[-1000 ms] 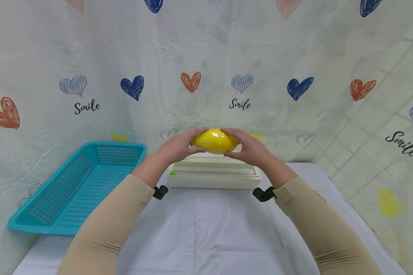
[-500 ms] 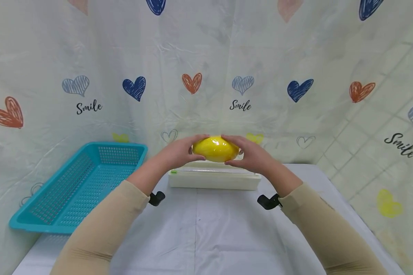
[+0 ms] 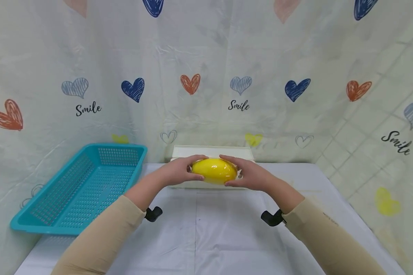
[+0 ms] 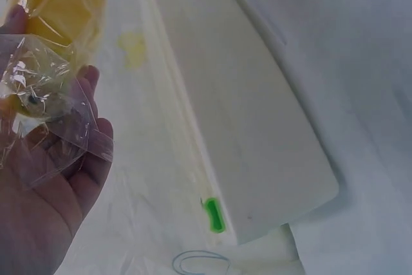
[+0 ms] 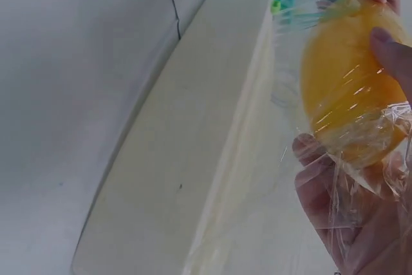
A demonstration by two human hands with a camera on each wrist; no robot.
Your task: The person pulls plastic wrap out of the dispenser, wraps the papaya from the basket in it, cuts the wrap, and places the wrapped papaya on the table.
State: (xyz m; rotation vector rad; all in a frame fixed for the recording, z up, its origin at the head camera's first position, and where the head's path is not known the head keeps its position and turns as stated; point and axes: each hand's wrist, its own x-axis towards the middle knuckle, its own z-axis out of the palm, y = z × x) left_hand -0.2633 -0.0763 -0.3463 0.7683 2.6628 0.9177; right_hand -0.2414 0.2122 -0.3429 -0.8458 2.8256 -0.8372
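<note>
OK, both hands are holding one glossy yellow oval object (image 3: 214, 170), a hand at each end. The left hand (image 3: 175, 172) is gripping its left end: fingers are curving over the top, the thumb is pressing lower down, spread moderate and set by the object. The right hand (image 3: 252, 175) is mirroring that on the right end, with the same spread. Clear film (image 4: 42, 75) is covering the object, and in both wrist views it's crinkling in front of the palms. In the head view the object is overlapping the white box (image 3: 211, 151); height above it I can't fairly tell from these angles. The box is standing on the counter (image 3: 227, 225), a green tab (image 4: 214, 215) showing at its basket-side end. The teal basket (image 3: 93, 191) is resting to the left, apart from both hands. A heart-print sheet (image 3: 210, 46) is hanging behind.
</note>
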